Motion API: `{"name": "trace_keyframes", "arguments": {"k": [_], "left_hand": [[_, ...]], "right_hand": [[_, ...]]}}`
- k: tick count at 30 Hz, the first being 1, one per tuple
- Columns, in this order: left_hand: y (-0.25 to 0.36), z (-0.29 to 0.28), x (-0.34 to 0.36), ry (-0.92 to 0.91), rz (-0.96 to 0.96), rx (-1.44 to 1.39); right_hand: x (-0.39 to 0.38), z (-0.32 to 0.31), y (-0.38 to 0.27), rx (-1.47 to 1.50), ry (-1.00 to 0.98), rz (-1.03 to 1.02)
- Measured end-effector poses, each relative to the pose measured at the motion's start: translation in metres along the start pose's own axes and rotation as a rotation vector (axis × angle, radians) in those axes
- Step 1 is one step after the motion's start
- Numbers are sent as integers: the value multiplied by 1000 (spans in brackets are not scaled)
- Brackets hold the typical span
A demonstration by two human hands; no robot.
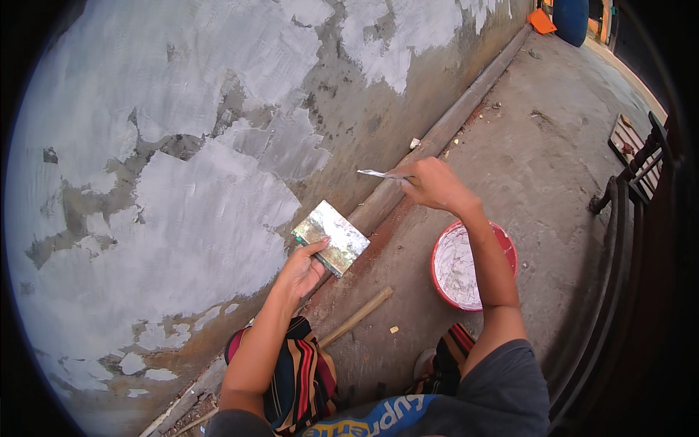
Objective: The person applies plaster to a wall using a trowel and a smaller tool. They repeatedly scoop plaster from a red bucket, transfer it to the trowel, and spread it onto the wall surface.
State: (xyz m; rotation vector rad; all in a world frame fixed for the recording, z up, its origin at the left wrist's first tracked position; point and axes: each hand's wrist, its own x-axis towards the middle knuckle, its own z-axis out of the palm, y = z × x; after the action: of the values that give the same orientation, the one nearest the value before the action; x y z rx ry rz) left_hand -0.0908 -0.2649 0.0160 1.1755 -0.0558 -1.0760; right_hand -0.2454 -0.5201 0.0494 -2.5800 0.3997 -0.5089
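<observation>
My left hand point(301, 272) grips a wide, shiny metal putty blade point(336, 234) by its greenish edge, thumb on top of the flat face. Out in front and to the right, my right hand point(435, 183) is closed round a slim putty knife point(373, 173), its tip pointing left and edged with white. Both tools are held apart from each other and in front of a wall point(408, 95) that carries uneven white putty patches point(211, 211) over bare grey. Below my right forearm stands a red bucket point(512, 255) holding white putty point(457, 268), partly hidden by the arm.
A raised ledge point(437, 136) runs along the wall's foot. On the concrete floor lies a wooden stick point(357, 317) near my legs. Dark furniture point(644, 164) stands at the right. Far off are a blue barrel point(571, 20) and an orange object point(542, 21).
</observation>
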Motion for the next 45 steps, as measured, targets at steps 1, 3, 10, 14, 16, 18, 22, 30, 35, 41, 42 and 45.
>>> {"name": "trace_keyframes", "arguments": {"k": [1,3,10,14,16,18,22,30,35,41,42,45], "left_hand": [[1,-1,-1,16,17,3],[1,-5,6,31,64,20],[10,-13,8,88,166,70],[7,-16,9,74,172,66],[5,-16,10,68,159,63],[4,-10,8,126,169,72],[3,-16,13,153,167,82],[5,-7,7,141,184,74],[1,-16,15,104,204,118],[2,-12,11,137,253,160],[4,-8,8,143,263,164],[6,-5,5,153,265,182]], "right_hand": [[-1,0,-3,3,-8,-27],[-4,1,-6,10,-23,-79],[-7,7,-41,-36,-112,-204],[-7,18,-49,-68,-118,-284],[-6,25,-49,-90,-102,-321],[-5,28,-50,-102,-88,-344],[-3,30,-51,-115,-85,-347],[-2,39,-48,-127,-97,-349],[-1,56,-52,-131,-39,-349],[0,55,-59,-161,-34,-375],[1,54,-59,-174,-36,-372],[-1,54,-57,-144,-21,-384]]}}
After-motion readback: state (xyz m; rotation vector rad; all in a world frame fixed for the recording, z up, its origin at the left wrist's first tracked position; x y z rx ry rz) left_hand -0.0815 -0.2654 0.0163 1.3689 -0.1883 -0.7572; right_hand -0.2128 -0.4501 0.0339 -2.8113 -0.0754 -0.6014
